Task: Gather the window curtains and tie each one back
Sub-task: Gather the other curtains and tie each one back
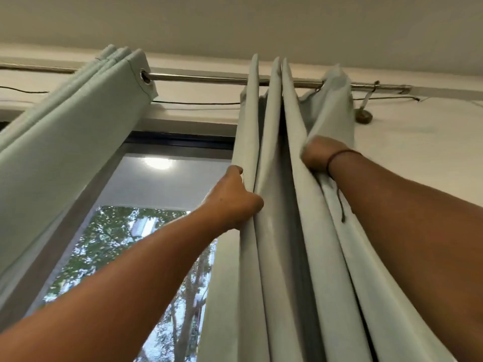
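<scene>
1. Left hand [232, 197] is gripping the leading fold of the right curtain [274, 231], fingers tucked behind the cloth so I can't really see them.
2. Right hand [317, 155] is clutching the bunched outer folds higher up, its fingers buried in fabric too.
3. That curtain is hanging gathered on the rod [198, 77]; its bottom is getting cut off.
4. Left curtain [65, 142] is sitting bunched at the far side, only partly in view.
5. Window [146, 231] is showing between them.

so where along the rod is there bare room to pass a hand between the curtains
The open stretch of rod lies between the left curtain and the right curtain; below it the window is uncovered. It is crowded at the right curtain's bunched folds, where the left hand and right hand both grip fabric.
</scene>
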